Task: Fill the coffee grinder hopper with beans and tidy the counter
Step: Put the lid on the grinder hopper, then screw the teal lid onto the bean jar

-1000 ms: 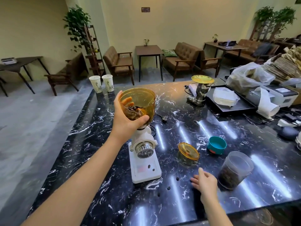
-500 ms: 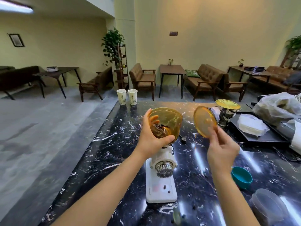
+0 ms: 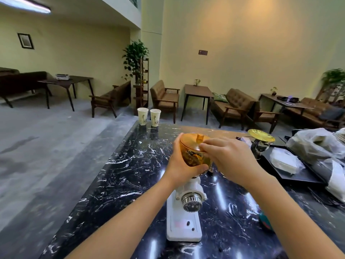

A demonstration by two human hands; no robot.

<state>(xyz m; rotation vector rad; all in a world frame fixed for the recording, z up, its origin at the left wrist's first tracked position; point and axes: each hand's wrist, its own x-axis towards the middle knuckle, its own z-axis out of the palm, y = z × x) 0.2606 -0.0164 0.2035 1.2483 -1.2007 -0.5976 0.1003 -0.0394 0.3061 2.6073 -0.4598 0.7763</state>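
A white coffee grinder (image 3: 183, 219) stands on the black marble counter (image 3: 130, 165). Its amber see-through hopper (image 3: 194, 157) holds dark beans at the bottom. My left hand (image 3: 182, 163) grips the hopper's left side. The amber lid (image 3: 194, 140) with its small knob lies on the hopper's rim, and my right hand (image 3: 229, 156) rests on its right part, fingers on the lid. Two loose beans lie on the grinder's base. A teal lid (image 3: 266, 220) peeks out behind my right forearm.
Two paper cups (image 3: 149, 116) stand at the counter's far left corner. A second grinder with a yellow lid (image 3: 261, 136) sits at the back right beside a black tray (image 3: 291, 171) with white packets and plastic bags (image 3: 317, 144). Chairs and tables fill the room beyond.
My right hand picked the amber lid up from the counter, carried it over and set it on the hopper. The view has tilted up. My left hand has kept its hold.
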